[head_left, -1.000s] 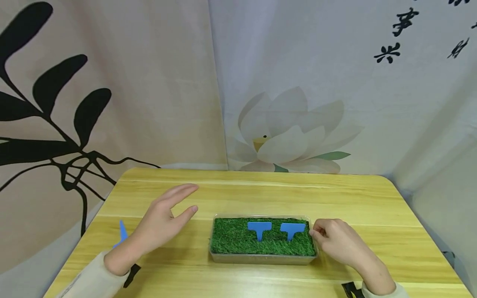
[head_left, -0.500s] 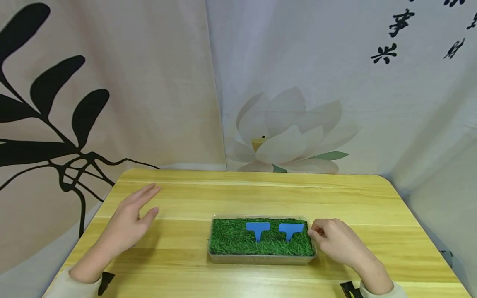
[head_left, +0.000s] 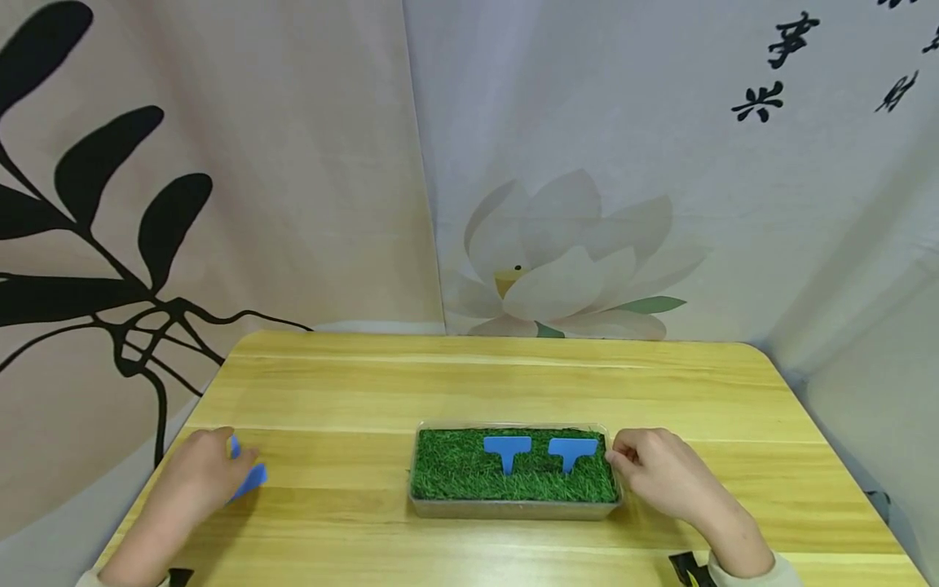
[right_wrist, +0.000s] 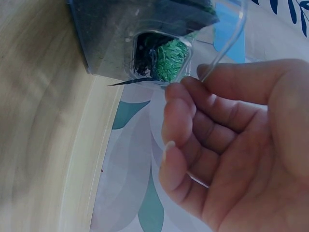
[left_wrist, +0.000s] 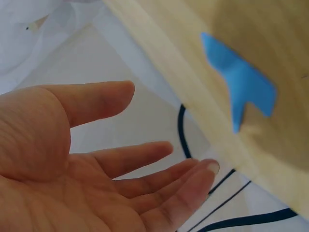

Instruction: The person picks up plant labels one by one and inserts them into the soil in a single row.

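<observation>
At the left of the table my left hand [head_left: 200, 474] is over a blue T-shaped plant label [head_left: 253, 479], partly covering it. The left wrist view has the same label [left_wrist: 248, 84] lying on the wood, apart from the extended fingers and thumb. My right hand [head_left: 663, 474] pinches the right rim of a clear plastic box [head_left: 513, 510] between thumb and fingertips; the right wrist view bears this out. Green artificial grass [head_left: 455, 466] fills the box. Upright in it stand two blue T-shaped labels, a left one [head_left: 508, 447] and a right one [head_left: 573, 448].
The wooden table [head_left: 381, 383] has rounded back corners. Behind it hangs a pale curtain [head_left: 352, 163] printed with dark leaves, a lotus and black characters. Black straps show at both wrists.
My left hand has moved left and down, from above the table to the blue label at the left side. My right hand has stayed at the box's rim.
</observation>
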Demonstrator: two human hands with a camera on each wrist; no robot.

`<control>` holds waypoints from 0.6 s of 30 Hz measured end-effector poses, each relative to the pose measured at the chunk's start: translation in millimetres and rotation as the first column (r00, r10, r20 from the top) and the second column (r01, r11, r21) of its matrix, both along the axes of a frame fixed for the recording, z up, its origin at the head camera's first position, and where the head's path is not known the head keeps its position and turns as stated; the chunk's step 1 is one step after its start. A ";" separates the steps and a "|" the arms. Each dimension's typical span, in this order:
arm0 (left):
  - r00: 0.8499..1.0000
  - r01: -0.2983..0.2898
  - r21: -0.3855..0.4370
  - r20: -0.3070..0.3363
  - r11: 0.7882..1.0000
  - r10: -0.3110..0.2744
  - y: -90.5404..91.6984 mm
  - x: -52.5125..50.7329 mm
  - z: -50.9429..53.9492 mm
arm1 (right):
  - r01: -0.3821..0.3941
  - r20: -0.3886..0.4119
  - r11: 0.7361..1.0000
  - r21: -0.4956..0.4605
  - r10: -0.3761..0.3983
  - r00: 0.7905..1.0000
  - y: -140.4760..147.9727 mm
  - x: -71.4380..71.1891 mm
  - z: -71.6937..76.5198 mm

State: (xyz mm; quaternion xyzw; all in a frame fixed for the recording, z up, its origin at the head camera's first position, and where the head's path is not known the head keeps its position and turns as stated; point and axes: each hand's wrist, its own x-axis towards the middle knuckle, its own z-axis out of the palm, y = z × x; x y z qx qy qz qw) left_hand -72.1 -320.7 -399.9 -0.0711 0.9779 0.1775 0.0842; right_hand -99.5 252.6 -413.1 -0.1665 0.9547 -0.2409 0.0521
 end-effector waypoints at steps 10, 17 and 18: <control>0.986 -0.110 0.095 0.133 0.989 0.097 1.2 13.8 -19.9 | 0.002 -0.002 1.000 0.007 -0.002 1.000 0.2 0.0 0.2; 0.986 -0.116 0.049 0.128 0.992 0.109 -2.5 13.1 -29.8 | -0.003 -0.002 1.000 0.005 0.003 1.000 -0.3 0.4 0.7; 0.985 -0.118 0.037 0.131 0.992 0.112 -3.2 12.7 -30.9 | -0.004 -0.004 1.000 0.003 0.004 1.000 -0.3 0.3 0.7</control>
